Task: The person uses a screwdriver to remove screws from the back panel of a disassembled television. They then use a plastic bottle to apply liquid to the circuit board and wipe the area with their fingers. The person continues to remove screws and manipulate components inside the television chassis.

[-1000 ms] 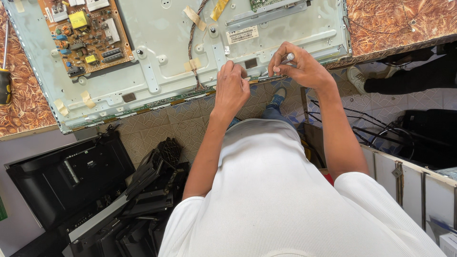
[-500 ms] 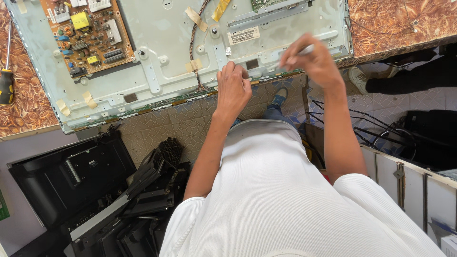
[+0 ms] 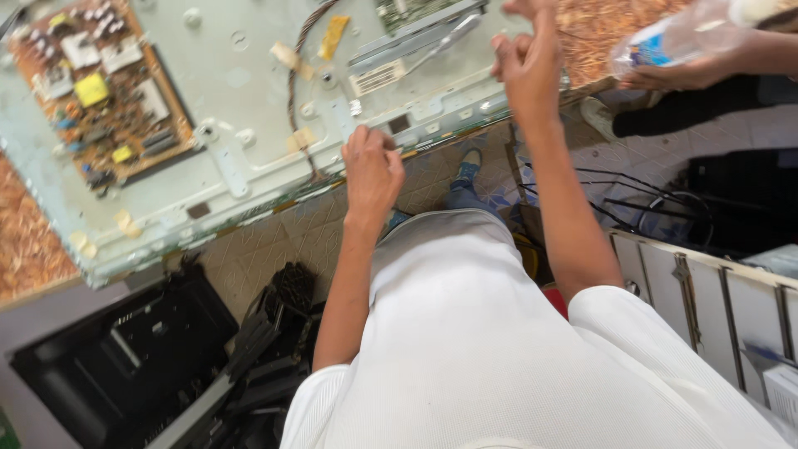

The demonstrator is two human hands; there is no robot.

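Observation:
A pale metal television back panel point(image 3: 249, 83) lies on a brown patterned table point(image 3: 611, 25). It carries a brown circuit board point(image 3: 100, 91) at the left and a twisted cable bundle point(image 3: 293, 91) down its middle. My left hand point(image 3: 372, 170) rests with curled fingers on the panel's near edge. My right hand point(image 3: 525, 62) is lifted above the panel's right corner, fingers partly curled; whether anything is in it is hidden. Another person's hand point(image 3: 665, 76) holds a clear plastic bottle point(image 3: 673, 37) at the top right, close to my right hand.
Black television casing parts point(image 3: 125, 366) are piled on the floor at the lower left. A white slatted frame point(image 3: 706, 291) stands at the right, with black cables point(image 3: 648, 208) on the tiled floor behind it. My blue shoe point(image 3: 470, 162) shows below the table edge.
My right hand has lifted off the panel and moved up and to the right. Another person's hand with a bottle has come into view. My left hand has stayed at the panel's edge.

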